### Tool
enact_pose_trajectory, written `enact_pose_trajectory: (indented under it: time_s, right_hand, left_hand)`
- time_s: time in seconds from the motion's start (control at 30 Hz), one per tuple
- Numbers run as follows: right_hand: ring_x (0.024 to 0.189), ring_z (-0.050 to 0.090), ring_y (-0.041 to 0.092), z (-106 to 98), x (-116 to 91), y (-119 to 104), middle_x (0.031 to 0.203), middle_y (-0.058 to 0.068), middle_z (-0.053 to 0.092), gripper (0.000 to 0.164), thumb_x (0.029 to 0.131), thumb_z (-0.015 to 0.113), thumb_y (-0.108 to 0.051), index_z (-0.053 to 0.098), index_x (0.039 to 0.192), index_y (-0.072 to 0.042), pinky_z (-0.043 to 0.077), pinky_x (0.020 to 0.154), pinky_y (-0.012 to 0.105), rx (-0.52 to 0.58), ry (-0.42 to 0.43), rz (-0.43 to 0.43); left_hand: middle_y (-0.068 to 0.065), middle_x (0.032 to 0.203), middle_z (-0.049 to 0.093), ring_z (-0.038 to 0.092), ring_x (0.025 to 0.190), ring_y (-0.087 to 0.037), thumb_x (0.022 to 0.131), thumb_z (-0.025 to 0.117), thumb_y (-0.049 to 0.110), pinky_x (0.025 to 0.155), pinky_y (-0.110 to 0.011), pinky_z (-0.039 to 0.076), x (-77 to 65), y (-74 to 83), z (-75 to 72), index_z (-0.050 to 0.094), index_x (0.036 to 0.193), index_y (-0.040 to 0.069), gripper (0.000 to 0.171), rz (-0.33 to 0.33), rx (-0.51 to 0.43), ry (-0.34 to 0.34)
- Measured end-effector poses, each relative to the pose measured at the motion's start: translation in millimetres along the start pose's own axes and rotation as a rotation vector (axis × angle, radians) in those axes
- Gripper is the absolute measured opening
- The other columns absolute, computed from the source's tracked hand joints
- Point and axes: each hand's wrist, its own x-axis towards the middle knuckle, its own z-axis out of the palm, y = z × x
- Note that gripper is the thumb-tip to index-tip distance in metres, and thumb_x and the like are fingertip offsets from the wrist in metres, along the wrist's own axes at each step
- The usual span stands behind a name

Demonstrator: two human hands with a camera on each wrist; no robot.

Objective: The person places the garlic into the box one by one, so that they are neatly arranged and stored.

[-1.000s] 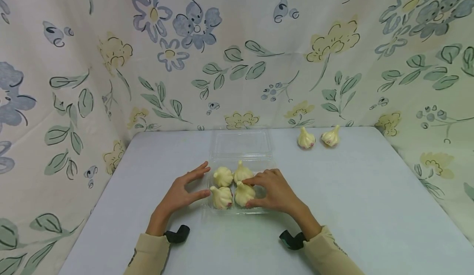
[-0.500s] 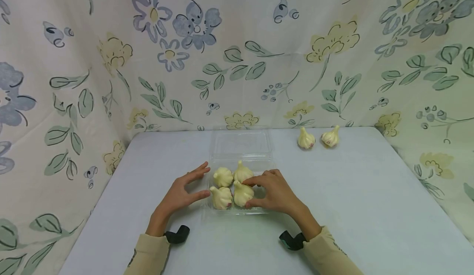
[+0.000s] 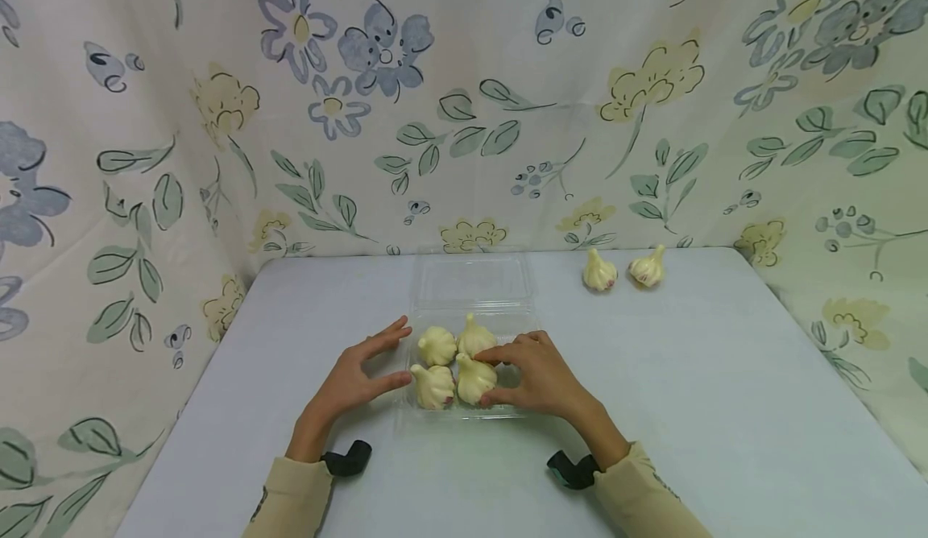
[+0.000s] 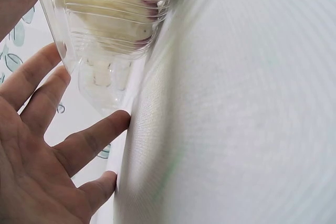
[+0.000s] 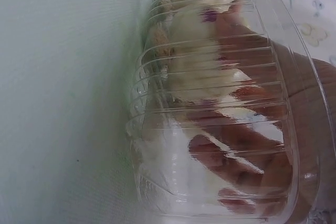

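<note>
A clear plastic clamshell box (image 3: 464, 416) stands with its lid folded back and several garlic bulbs inside. My right hand (image 3: 540, 373) reaches into it and pinches the front right garlic bulb (image 3: 474, 379) between thumb and fingers. Through the ridged wall in the right wrist view, the fingers (image 5: 236, 150) show inside the box. At the box's left side, my left hand (image 3: 358, 369) has its fingers spread, thumb and fingertips right at the rim. In the left wrist view, the lower fingertips (image 4: 122, 119) reach down to the tabletop.
Two more garlic bulbs, one left (image 3: 599, 271) and one right (image 3: 647, 267), sit at the back of the white table (image 3: 696, 377). The clear lid (image 3: 473, 280) lies back towards the flowered curtain (image 3: 464, 63). Black straps circle both wrists.
The garlic bulb in my right hand has shifted slightly left, against the bulbs beside it. My left hand has stayed at the box's side.
</note>
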Motion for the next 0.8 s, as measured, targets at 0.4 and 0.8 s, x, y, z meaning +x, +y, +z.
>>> enact_pose_trajectory:
  time_s: [0.4,0.8]
  right_hand:
    - [0.097,0.065,0.014,1.7,-0.1,2.7,0.113,-0.011,0.077,0.061,0.075,0.086,-0.052,0.072,0.128,-0.023,0.040,0.099,0.044,-0.011,0.021,-0.003]
    - [0.097,0.065,0.012,1.2,0.1,2.3,0.110,-0.013,0.077,0.058,0.075,0.087,-0.051,0.074,0.125,-0.024,0.040,0.099,0.044,0.005,0.036,-0.006]
  left_hand:
    - [0.008,0.163,0.039,0.045,0.147,-0.032,0.086,0.083,0.031,0.119,-0.068,0.028,-0.4,-0.8,0.2,0.055,0.149,0.017,0.070,0.004,-0.002,0.001]
    - [0.009,0.164,0.038,0.047,0.145,-0.033,0.087,0.083,0.031,0.118,-0.069,0.028,-0.3,-1.6,0.2,0.054,0.149,0.017,0.070,0.008,-0.002,0.000]
